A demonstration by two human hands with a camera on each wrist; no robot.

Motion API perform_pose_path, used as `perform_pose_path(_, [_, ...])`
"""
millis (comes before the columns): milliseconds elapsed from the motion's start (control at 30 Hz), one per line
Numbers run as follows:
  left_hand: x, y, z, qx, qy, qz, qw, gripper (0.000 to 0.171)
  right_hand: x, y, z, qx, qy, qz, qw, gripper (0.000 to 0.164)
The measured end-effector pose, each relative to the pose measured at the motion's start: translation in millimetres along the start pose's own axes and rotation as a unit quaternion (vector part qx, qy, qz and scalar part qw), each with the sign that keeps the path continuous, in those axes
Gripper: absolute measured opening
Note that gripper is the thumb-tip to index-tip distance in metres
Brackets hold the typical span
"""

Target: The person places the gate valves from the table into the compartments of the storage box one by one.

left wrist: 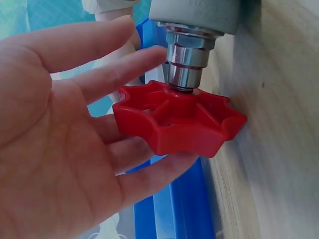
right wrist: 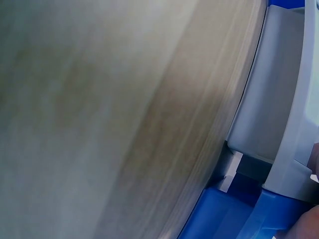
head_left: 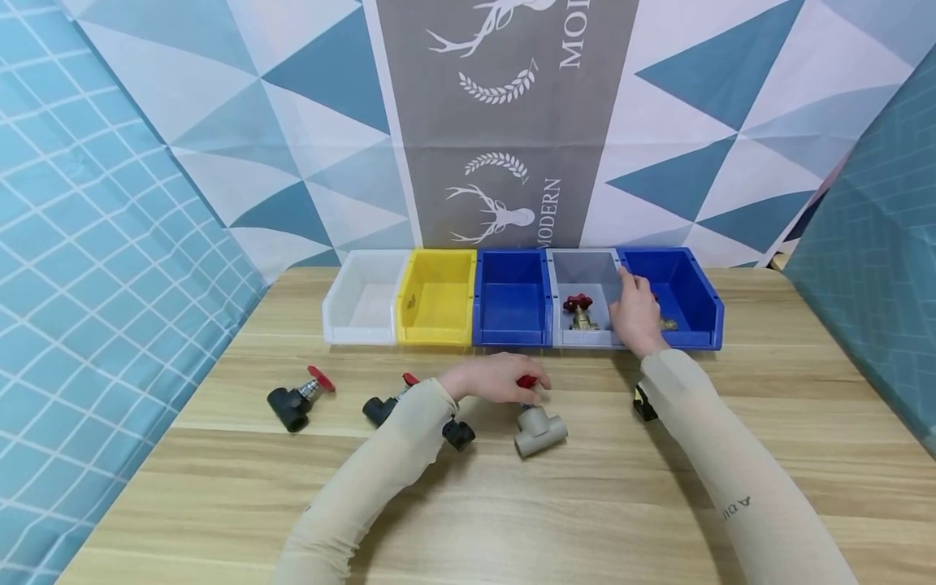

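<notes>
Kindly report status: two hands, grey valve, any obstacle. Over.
Left hand at grey valve's red handle, fingers extended. Right hand by grey bin's right wall, grip unclear. Left sleeve partly hides a black fitting.

Both hands reach forward, the right hand (head_left: 634, 315) farther out than the left hand (head_left: 499, 379).
The left arm (head_left: 366, 479), sleeved to the wrist, enters from the lower left and slants toward the right; from its wrist one sees the palm (left wrist: 55, 164), the thumb (left wrist: 94, 42) held apart, and the fingers (left wrist: 154, 183) spread and only gently bent. The right arm (head_left: 738, 463), also sleeved, slants from the lower right toward the left, with the back of its hand visible (its own wrist view shows only small finger portions, so I cannot tell how firmly they close).
</notes>
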State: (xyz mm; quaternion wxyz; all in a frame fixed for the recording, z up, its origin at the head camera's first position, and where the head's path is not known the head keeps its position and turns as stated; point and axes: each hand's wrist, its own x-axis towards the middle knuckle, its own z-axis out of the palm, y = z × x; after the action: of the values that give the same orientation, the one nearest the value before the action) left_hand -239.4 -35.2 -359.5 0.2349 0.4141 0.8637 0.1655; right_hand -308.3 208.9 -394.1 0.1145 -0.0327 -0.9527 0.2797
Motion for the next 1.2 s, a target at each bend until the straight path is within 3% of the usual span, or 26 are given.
perform_pose_path(267, [-4.4, 0.2, 4.7, 0.045, -0.005, 0.01, 0.9989, 0.033, 1, 0, -1, -0.002, 0.0, -0.003, 1.0, 0.061])
perform_pose_path(667, [-6.8, 2.8, 16.3, 0.094, 0.018, 0.017, 0.9953, 0.04, 1, 0, -1, 0.001, -0.002, 0.004, 1.0, 0.062])
perform_pose_path(867, [-8.1, 4.6, 18.8, 0.146, 0.016, 0.009, 0.9892, 0.04, 1, 0, 0, 0.004, -0.003, 0.005, 1.0, 0.062])
perform_pose_path(1067, [-9.6, 10.1, 21.8, 0.164, 0.009, -0.02, 0.9862, 0.05, 1, 1, 0, 0.006, -0.005, 0.011, 1.0, 0.063])
perform_pose_path(1200, [-11.6, 16.8, 21.8, 0.223, 0.028, -0.009, 0.9743, 0.049, 1, -1, -1, 0.008, -0.006, 0.009, 1.0, 0.062])
